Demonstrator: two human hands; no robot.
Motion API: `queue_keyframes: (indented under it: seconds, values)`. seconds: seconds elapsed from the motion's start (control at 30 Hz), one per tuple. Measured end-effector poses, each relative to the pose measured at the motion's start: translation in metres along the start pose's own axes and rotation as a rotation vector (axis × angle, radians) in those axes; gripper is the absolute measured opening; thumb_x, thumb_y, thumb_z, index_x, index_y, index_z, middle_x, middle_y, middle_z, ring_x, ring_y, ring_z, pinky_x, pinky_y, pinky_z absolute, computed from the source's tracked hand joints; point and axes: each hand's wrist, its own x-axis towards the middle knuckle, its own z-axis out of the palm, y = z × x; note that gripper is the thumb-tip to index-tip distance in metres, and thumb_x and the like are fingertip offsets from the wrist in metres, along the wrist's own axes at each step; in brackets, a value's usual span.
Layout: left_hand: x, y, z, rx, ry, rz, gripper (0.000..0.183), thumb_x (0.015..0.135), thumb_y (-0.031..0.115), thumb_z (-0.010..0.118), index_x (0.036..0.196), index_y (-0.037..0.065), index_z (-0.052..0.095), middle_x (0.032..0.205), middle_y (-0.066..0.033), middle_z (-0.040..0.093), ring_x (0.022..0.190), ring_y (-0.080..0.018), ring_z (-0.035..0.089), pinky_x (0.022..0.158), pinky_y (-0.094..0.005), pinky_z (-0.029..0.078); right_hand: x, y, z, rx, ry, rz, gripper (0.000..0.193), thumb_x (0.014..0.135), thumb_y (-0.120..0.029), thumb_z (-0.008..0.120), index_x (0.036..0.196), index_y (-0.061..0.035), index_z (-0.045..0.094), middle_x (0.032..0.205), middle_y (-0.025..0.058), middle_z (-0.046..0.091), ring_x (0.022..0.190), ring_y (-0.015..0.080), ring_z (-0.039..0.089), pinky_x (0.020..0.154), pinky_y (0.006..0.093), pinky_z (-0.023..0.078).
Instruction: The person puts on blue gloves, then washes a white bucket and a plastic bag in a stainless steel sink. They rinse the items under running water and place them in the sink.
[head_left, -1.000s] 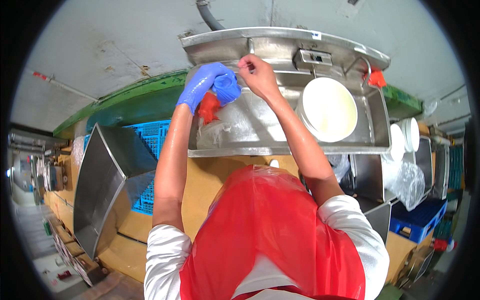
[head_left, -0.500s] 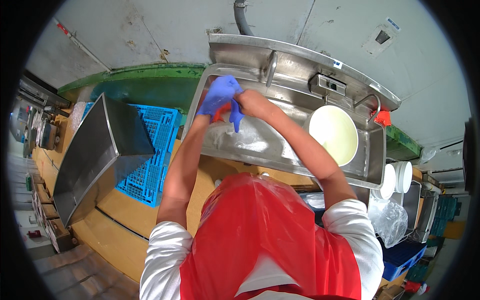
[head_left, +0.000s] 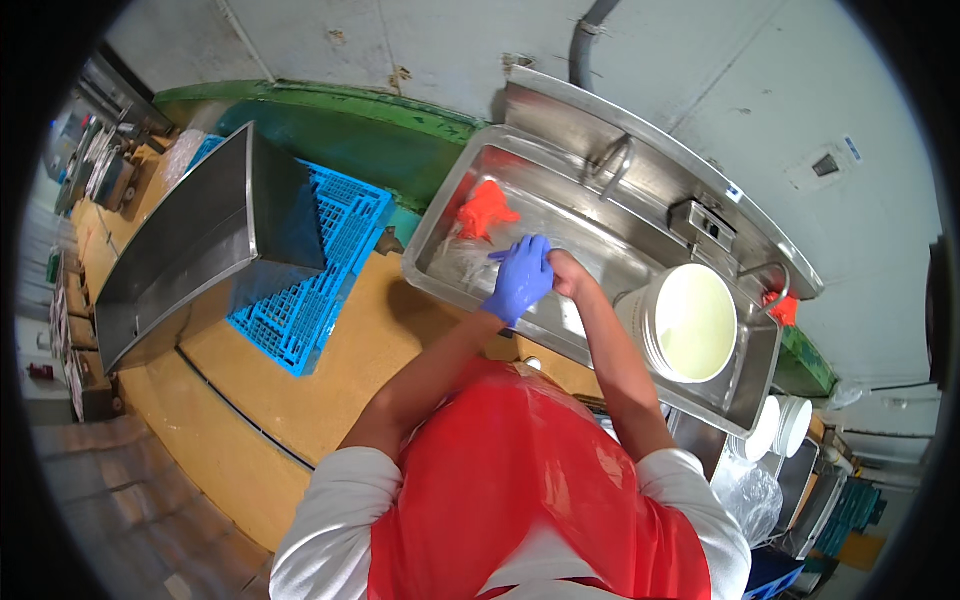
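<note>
My left hand [head_left: 522, 282] wears a wet-looking blue glove and is held over the near edge of the sink, its fingers curled. A narrow blue strip, seemingly part of a loose blue glove [head_left: 498, 256], sticks out on its left side. My bare right hand [head_left: 568, 274] is closed and presses against the fingers of the gloved hand; what lies between them is hidden. Below and beyond, a crumpled red-orange piece [head_left: 486, 211] lies on the bottom of the stainless steel sink [head_left: 440, 225], at its left end.
White buckets [head_left: 692, 322], seemingly stacked, stand in the sink's right part. Bent taps [head_left: 622, 165] and a metal box [head_left: 703, 222] are along the sink's back. To the left, a large steel bin [head_left: 190, 255] rests tilted on a blue plastic pallet [head_left: 345, 225]. More white tubs [head_left: 792, 425] are at right.
My view has turned and both hands have come nearer to me, toward the sink's near edge. The blue glove that hung down between them now shows only as a short strip.
</note>
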Motion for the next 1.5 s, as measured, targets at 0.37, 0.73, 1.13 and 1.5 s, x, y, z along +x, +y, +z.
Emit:
queue_keyframes:
  seconds: [0.37,0.73,1.13,1.5]
  values:
    - [-0.019,-0.062,-0.007,0.407,-0.185,-0.102,0.032,0.085,0.036,0.062,0.095,0.008,0.074,0.091,-0.0220,0.073,0.082,-0.0406,0.072,0.084,-0.0532,0.056,-0.031,-0.007,0.074,0.522,0.018,0.045,0.031,0.099,0.002,0.039,0.113,0.0045,0.067,0.107,0.0166,0.072,0.094,0.0258,0.070,0.088,0.0398,0.059]
    - [-0.014,-0.082,-0.004,0.487,-0.410,-0.101,0.031,0.082,0.035,0.065,0.094,0.010,0.079,0.090,-0.0167,0.077,0.078,-0.0332,0.075,0.070,-0.0456,0.058,0.008,0.024,0.108,0.083,0.552,-0.321,0.022,0.095,-0.002,0.056,0.107,-0.0018,0.075,0.104,0.0106,0.075,0.094,0.0221,0.071,0.078,0.0379,0.058]
    - [-0.009,-0.077,0.012,0.658,-0.423,-0.045,0.025,0.084,0.029,0.061,0.088,0.012,0.080,0.086,-0.0139,0.076,0.078,-0.0292,0.075,0.069,-0.0449,0.056,-0.004,0.007,0.099,0.789,-0.145,-0.195,0.055,0.104,-0.049,0.048,0.125,-0.0002,0.063,0.123,0.0187,0.069,0.113,0.0329,0.065,0.102,0.0467,0.051]
    - [0.046,-0.052,-0.030,0.329,-0.555,-0.335,0.054,0.085,0.051,0.060,0.109,0.005,0.077,0.111,-0.0234,0.074,0.103,-0.0401,0.072,0.092,-0.0476,0.054,0.039,-0.066,0.072,-0.443,0.724,-0.521,0.050,0.095,-0.040,0.061,0.138,-0.0130,0.064,0.152,0.0148,0.054,0.137,0.0340,0.053,0.120,0.0506,0.031]
